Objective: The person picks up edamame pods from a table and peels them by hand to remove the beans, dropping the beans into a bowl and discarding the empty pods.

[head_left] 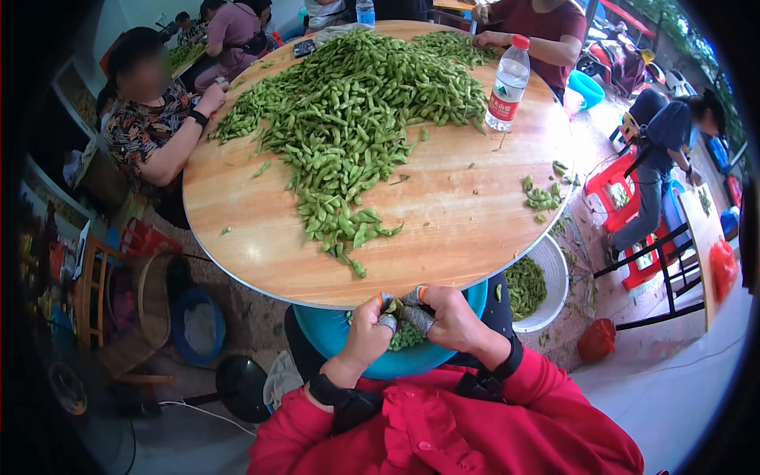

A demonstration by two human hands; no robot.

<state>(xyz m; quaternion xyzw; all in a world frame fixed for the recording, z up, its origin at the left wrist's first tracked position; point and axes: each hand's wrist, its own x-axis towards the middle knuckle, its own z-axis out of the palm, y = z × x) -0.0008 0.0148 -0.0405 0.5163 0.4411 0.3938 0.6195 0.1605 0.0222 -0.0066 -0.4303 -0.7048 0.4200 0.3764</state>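
My left hand [370, 331] and my right hand [446, 321] are close together at the table's near edge, with grey coverings on some fingertips. Between them both pinch a green pod [397, 308]. Under the hands, on my lap, is a blue basin [317, 328] holding shelled green beans [408, 337]. A large heap of green pods [356, 103] covers the middle and back of the round wooden table [261, 237], with a tongue of pods reaching toward me.
A plastic bottle [507, 85] stands upright at the table's right. A white basket [556, 281] of pods sits on the floor at right. People sit around the table; another person [665, 150] bends near red stools [613, 190]. A blue tub [198, 326] is at left.
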